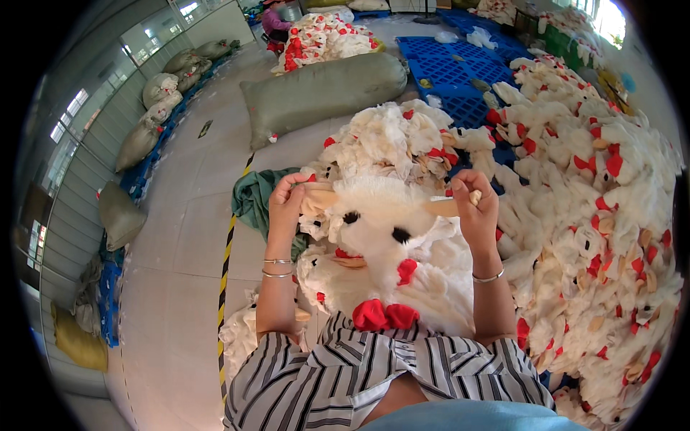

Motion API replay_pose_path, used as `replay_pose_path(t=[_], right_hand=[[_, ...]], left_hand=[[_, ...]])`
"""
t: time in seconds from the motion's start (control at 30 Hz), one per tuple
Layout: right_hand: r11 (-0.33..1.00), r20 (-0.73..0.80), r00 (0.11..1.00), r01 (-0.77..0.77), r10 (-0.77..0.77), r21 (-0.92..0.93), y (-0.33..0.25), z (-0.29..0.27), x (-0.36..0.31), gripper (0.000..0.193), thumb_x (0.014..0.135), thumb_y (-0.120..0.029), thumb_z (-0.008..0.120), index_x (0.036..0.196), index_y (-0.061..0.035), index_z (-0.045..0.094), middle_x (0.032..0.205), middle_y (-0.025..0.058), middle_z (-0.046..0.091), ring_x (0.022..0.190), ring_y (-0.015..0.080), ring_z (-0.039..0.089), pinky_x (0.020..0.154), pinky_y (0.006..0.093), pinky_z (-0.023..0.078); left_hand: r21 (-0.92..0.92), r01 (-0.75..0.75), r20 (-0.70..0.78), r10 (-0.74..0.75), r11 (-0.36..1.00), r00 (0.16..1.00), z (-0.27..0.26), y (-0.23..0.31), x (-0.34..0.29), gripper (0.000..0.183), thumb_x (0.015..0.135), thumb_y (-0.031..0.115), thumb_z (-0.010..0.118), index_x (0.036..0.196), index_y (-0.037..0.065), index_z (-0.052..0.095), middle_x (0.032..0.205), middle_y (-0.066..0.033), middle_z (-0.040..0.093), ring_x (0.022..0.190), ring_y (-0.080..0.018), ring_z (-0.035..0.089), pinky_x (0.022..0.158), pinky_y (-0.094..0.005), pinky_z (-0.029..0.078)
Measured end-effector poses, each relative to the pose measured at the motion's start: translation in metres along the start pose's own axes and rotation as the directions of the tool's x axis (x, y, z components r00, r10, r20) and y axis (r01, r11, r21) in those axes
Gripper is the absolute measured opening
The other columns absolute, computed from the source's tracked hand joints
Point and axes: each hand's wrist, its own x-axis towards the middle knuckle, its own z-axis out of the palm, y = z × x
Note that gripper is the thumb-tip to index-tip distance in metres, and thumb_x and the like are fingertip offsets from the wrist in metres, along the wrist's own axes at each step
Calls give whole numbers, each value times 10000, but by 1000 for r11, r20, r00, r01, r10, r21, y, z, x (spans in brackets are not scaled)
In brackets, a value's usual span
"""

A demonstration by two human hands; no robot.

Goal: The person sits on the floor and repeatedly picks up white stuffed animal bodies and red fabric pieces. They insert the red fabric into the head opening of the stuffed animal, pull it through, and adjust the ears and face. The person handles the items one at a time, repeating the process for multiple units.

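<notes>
A white, limp plush toy skin hangs stretched between my hands, with two black fluffy eye patches, a red patch for a mouth and a red bow at its lower end. My left hand pinches the tan ear on the left. On the other side my right hand is closed around the opposite tan ear, whose tip pokes out between the fingers. The lower part rests against my striped shirt. Behind and beneath it lie more white plush skins with red pieces.
A big heap of similar skins fills the right side, partly over blue plastic pallets. A long stuffed grey-green sack lies ahead, and a dark green cloth beside my left arm. Sacks line the left wall. A person sits far back.
</notes>
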Motion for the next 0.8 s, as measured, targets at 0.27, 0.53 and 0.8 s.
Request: replay_pose_path(t=[0.27, 0.53, 0.8], right_hand=[[996, 197, 978, -57, 70, -73, -15, 24, 7, 87, 900, -80, 652, 896, -13, 596, 780, -33, 558, 708, 44, 461, 623, 205, 391], [998, 49, 997, 62, -62, 2, -18, 31, 29, 71, 888, -64, 668, 889, -13, 619, 804, -24, 607, 729, 40, 514, 662, 190, 419], [990, -260, 957, 141, -130, 22, -9, 23, 25, 130, 861, -68, 703, 930, -24, 601, 775, -37, 571, 680, 31, 489, 624, 183, 424]], left_hand=[[661, -258, 198, 168, 705, 966, 32, -19, 0, 264, 857, 144, 635, 1092, 24, 614, 951, -114, 650, 883, -230, 616, 783, -319, 489], [509, -385, 502, 98, 770, 859, 126, 33, -46, 334, 820, 202, 687, 1071, -8, 621, 816, -155, 634, 777, -314, 611, 711, -360, 487], [238, -86, 365, -7, 967, 931, 117, 4, -23, 279, 923, 224, 626, 938, -54, 650, 807, -74, 696, 712, -74, 582, 642, -272, 476]])
